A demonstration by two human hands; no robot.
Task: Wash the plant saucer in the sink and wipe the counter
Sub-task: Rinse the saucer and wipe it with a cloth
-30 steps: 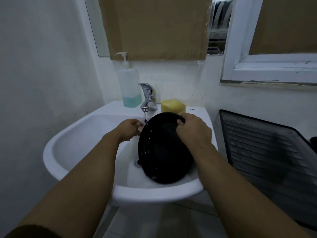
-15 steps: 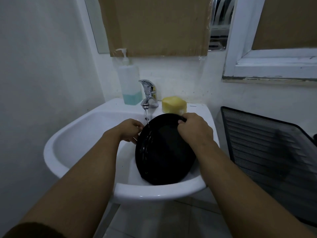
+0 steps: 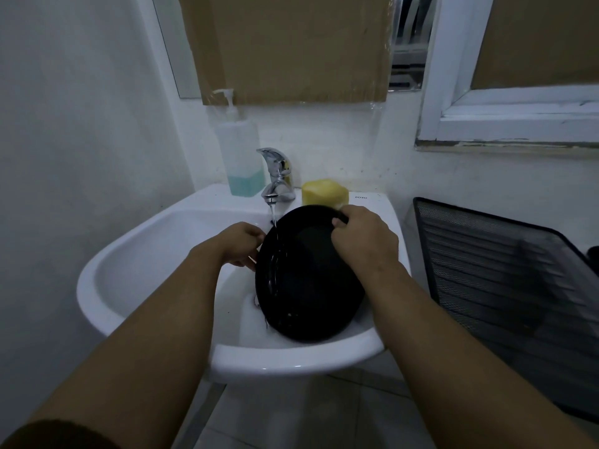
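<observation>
A round black plant saucer stands tilted on its edge inside the white sink, leaning toward the right wall of the basin. My right hand grips the saucer's top rim, fingers curled over it. My left hand holds the saucer's left rim. Water runs from the chrome tap onto the upper left of the saucer.
A yellow sponge sits on the sink's back ledge, right of the tap. A soap pump bottle with blue liquid stands left of the tap. A black mesh rack lies to the right. Tiled floor shows below.
The saucer has shifted slightly under the running water while both hands stay on its rim. The view has drifted a little.
</observation>
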